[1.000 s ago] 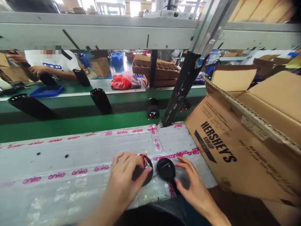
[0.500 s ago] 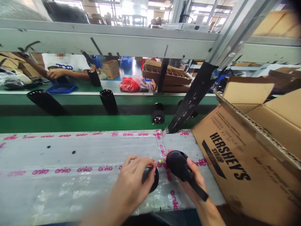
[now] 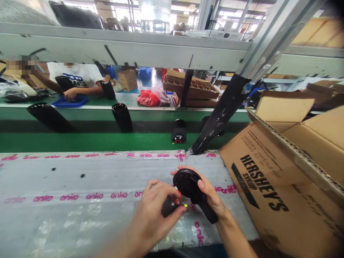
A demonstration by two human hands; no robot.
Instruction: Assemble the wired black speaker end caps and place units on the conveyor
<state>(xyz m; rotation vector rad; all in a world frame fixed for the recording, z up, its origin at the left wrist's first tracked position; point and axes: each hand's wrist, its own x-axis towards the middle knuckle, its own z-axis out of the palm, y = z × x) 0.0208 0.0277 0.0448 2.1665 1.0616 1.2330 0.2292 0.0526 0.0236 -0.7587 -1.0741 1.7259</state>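
My right hand (image 3: 213, 202) is wrapped round a black disc-headed part (image 3: 186, 182) with a narrower black tail hanging toward me. Its round face is turned to the left. Just left of it, my left hand (image 3: 152, 209) is closed on a dark rounded part (image 3: 168, 207), which its fingers mostly cover. Thin red wires (image 3: 180, 195) and a small yellow connector (image 3: 185, 205) stick out at those fingertips, close beside the disc's lower edge. Whether the wires touch the disc I cannot tell. Both parts are over the taped white worktop (image 3: 102, 179).
An open cardboard box (image 3: 263, 179) closes off the right side. A slanted black-wrapped post (image 3: 220, 111) stands behind my hands. Black perforated cylinders (image 3: 122, 116) and a wired black unit (image 3: 178, 132) lie on the green belt (image 3: 150, 141). Across it, a person's hand (image 3: 70, 94) is over a blue tray (image 3: 80, 102).
My right hand has brought the disc-headed part left and turned its face toward my left hand. The yellow connector has swung lower. Across the belt, the person's hand has shifted down toward the blue tray.
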